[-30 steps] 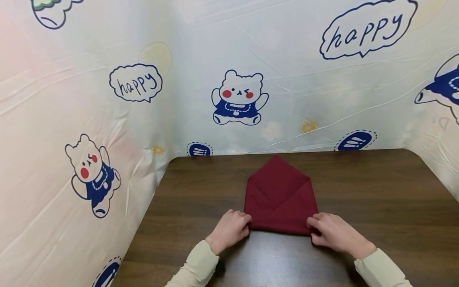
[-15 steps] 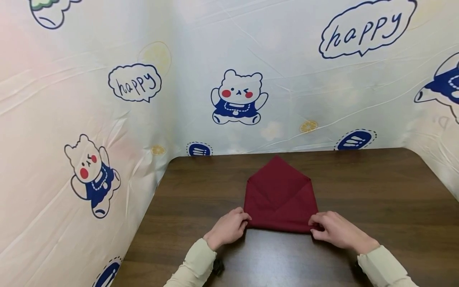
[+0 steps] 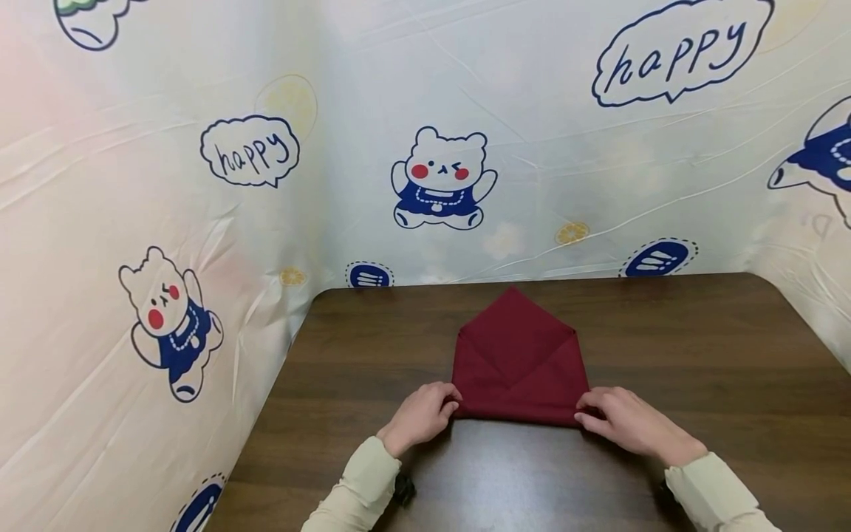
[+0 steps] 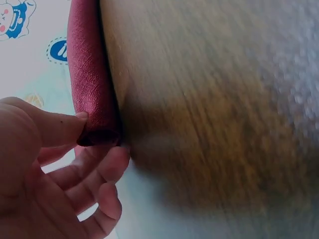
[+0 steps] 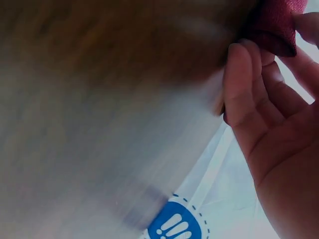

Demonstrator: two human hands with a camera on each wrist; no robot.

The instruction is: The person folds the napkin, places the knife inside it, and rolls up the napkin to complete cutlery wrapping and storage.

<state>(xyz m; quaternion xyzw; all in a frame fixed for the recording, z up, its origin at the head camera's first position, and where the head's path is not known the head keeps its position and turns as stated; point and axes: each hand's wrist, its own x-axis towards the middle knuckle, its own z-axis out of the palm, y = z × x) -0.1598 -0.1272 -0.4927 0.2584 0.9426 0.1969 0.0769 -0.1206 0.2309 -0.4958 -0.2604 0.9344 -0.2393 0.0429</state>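
Observation:
A dark red cloth [image 3: 515,355] lies folded like an envelope, its point toward the far side. Along its near edge runs a rolled strip [image 4: 92,69], whose hollow end shows in the left wrist view. My left hand [image 3: 420,415] pinches the left end of this roll, thumb on one side and fingers at the other. At the right end my right hand [image 3: 631,421] pinches the roll the same way; the right wrist view shows its thumb and fingers around the cloth end [image 5: 276,30]. Some fingertips are hidden by the cloth.
The cloth rests on a dark brown wooden table [image 3: 698,355]. A pale curtain [image 3: 532,162] with printed bears and lettering hangs behind the table and along both sides. A small dark object [image 3: 403,489] shows beside the left cuff.
The near edge of the cloth has rolled a little away from me, making the folded shape slightly shorter. Both hands have shifted slightly forward with it.

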